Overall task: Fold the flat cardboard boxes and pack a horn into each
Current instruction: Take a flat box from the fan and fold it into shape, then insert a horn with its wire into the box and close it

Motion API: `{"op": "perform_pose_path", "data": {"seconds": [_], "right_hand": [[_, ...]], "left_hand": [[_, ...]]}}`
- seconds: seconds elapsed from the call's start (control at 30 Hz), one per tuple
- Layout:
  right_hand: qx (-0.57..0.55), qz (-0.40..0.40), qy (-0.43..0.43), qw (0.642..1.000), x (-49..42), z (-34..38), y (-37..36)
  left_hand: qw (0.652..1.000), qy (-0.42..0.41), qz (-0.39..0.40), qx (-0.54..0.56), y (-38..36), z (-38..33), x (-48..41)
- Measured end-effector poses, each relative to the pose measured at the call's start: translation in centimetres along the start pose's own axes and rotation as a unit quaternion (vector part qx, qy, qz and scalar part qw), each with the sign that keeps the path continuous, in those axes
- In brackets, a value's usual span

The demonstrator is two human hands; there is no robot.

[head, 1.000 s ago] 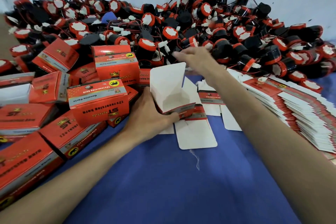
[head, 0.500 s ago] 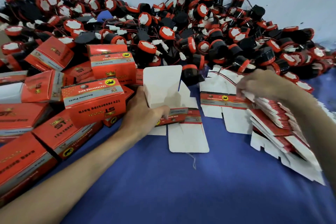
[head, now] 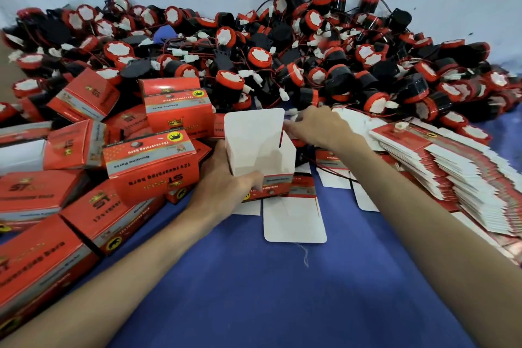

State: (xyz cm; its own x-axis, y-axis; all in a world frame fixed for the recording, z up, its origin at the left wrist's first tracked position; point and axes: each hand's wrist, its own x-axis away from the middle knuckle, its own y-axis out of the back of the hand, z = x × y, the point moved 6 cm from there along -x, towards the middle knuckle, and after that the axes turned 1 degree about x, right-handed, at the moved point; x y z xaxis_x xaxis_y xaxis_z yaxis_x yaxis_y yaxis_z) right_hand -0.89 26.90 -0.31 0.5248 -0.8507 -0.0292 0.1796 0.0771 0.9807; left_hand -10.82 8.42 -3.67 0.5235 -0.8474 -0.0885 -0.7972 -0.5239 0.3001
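An open cardboard box [head: 260, 150] is shown upright at the centre of the frame, white inside, with its tall lid flap raised. It is gripped low at its near left corner by the left hand [head: 226, 186], with the thumb laid on the printed front and the fingers curled round the side. The right hand [head: 316, 127] is held just right of the box, with its fingertips at the flap's upper right edge. Its fingers are bent, and whether anything is pinched cannot be told.

On the closed red boxes [head: 149, 167] heaped at the left, "ST", "12V reversing horn" and "Genuine Parts" can be read upside down, beside a yellow round badge with a black rhinoceros.

One open box is seen, and roughly ten closed ones. Two loose flat blanks [head: 293, 220] are laid on the blue cloth [head: 282, 305] under and right of the open box. A slanted stack of flat blanks [head: 466, 178] fills the right edge, too many to be counted. Red-and-black horns [head: 258, 56] with white faces and wired white plugs are piled across the upper frame, also too many to be counted
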Motion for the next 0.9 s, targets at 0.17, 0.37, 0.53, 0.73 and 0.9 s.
{"op": "perform_pose_path", "data": {"seconds": [0.17,0.37,0.53,0.73,0.9], "right_hand": [[-0.058,0.094,0.126,0.986,2.9,0.1,-1.3],[-0.102,0.173,0.17,0.965,7.0,0.2,-0.6],[0.01,0.065,0.124,0.99,9.9,-0.9,0.7],[0.11,0.024,0.109,0.988,11.3,-0.6,0.1],[-0.157,-0.033,0.155,0.975,11.8,-0.4,6.1]], "left_hand": [[1.0,0.005,-0.005,0.004,0.0,0.0,0.0],[1.0,0.008,-0.016,-0.005,0.0,0.0,0.0],[1.0,0.008,-0.019,-0.018,0.1,-0.1,0.0],[1.0,-0.001,-0.004,-0.015,-0.1,-0.2,0.0],[0.999,-0.001,0.029,0.02,-0.3,-0.3,0.2]]}}
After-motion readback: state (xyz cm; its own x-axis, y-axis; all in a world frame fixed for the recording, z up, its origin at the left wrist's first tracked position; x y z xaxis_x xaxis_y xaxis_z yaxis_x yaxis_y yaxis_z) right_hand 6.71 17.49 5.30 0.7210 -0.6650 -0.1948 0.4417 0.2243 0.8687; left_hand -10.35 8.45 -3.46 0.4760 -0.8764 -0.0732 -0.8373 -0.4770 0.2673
